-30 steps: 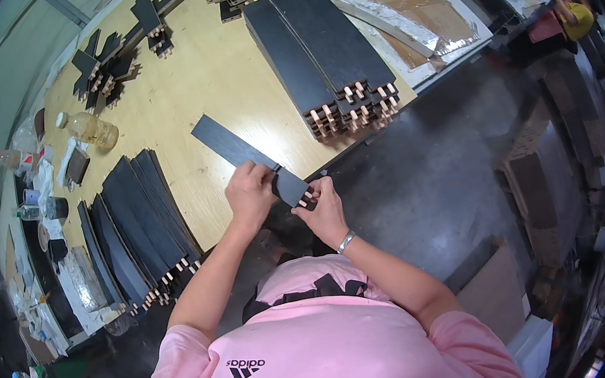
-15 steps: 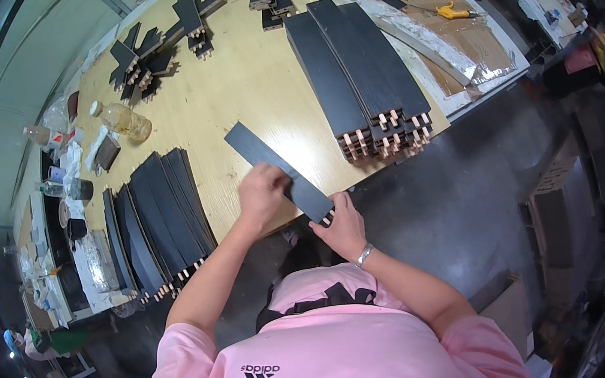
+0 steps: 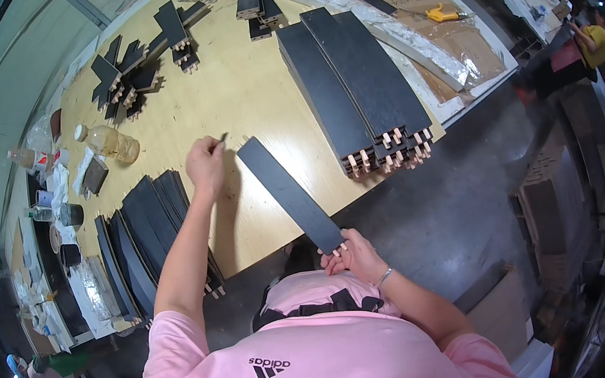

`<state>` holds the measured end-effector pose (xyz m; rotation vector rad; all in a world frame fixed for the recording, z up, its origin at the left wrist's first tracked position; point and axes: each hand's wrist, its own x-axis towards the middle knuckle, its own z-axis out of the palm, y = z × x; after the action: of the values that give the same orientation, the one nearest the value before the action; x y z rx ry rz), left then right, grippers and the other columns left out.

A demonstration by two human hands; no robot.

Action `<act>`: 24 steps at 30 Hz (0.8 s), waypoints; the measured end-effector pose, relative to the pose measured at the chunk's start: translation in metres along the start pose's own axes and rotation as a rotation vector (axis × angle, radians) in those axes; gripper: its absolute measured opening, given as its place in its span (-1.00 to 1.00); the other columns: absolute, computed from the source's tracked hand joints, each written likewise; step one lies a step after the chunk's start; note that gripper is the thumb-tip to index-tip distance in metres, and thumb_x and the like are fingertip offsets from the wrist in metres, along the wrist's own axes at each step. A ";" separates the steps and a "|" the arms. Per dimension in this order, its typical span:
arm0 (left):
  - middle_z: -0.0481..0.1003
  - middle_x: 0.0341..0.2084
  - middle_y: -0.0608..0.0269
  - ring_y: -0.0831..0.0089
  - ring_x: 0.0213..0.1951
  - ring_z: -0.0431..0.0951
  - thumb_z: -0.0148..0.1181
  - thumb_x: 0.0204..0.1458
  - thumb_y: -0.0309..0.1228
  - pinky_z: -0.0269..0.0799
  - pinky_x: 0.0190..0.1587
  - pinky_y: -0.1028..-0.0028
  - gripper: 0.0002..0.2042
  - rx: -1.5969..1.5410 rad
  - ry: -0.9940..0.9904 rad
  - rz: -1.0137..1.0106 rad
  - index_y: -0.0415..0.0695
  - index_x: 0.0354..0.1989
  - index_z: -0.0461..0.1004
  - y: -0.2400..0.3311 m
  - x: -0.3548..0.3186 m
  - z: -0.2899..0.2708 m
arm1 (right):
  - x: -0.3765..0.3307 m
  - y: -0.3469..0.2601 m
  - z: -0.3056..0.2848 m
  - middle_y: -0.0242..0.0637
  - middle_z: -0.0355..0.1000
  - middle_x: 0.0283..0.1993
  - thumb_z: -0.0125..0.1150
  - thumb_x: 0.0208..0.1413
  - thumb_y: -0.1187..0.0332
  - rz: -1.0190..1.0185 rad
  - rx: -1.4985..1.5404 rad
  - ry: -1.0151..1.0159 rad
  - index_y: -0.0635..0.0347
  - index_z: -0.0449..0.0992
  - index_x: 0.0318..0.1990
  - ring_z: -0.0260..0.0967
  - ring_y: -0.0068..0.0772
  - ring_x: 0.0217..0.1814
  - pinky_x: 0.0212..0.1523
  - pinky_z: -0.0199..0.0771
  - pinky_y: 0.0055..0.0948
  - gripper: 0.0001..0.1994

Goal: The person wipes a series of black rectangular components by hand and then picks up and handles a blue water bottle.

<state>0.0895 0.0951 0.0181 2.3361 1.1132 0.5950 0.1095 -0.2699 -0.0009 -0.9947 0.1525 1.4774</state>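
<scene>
- Our left hand (image 3: 205,167) had moved off the black, flat, rectangular board (image 3: 290,194) within the last half second; it hovered at the board's ten o'clock, fingertips pinching a thin dark sliver (image 3: 224,136) too small to identify.
- Our right hand (image 3: 360,255) gripped the board's near end, at five o'clock, beside short, pale wooden pegs (image 3: 337,252).
- That change left the right hand alone steadying the board, its top face uncovered.
- The board slanted from eleven to five o'clock over the pale yellow wooden surface (image 3: 238,91), its near end past the edge.
- A stack of black, pegged boards (image 3: 335,83) stood at one o'clock.
</scene>
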 end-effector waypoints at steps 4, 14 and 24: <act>0.51 -0.43 0.15 0.14 -0.32 0.55 0.31 -0.03 -0.38 0.43 -0.27 0.25 -0.90 0.049 -0.068 0.094 -0.13 -0.44 0.57 0.017 -0.015 0.017 | -0.001 0.022 -0.012 0.00 0.50 -0.33 -0.35 0.29 -0.04 -0.026 0.041 0.010 0.41 0.47 -0.12 0.49 -0.18 -0.35 -0.23 0.54 -0.28 -0.39; 0.39 -0.51 0.28 0.27 -0.36 0.45 0.31 -0.15 -0.47 0.41 -0.38 0.28 -0.91 0.220 0.078 0.461 -0.07 -0.53 0.49 0.015 -0.055 0.010 | -0.010 0.021 -0.019 -0.07 0.50 -0.30 -0.34 0.32 0.03 -0.075 0.137 0.086 0.36 0.47 -0.14 0.47 -0.22 -0.29 -0.18 0.53 -0.29 -0.46; 0.36 -0.55 0.12 0.12 -0.42 0.48 0.15 -0.21 -0.56 0.42 -0.43 0.20 -0.94 0.012 -0.139 0.556 -0.11 -0.56 0.44 0.063 -0.147 0.025 | 0.021 0.011 -0.003 -0.11 0.47 -0.29 -0.37 0.35 -0.01 -0.059 0.192 -0.021 0.24 0.44 -0.13 0.42 -0.25 -0.31 -0.18 0.54 -0.16 -0.48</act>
<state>0.0571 -0.0632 0.0095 2.6557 0.3951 0.5991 0.1048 -0.2577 -0.0211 -0.8217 0.2432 1.3908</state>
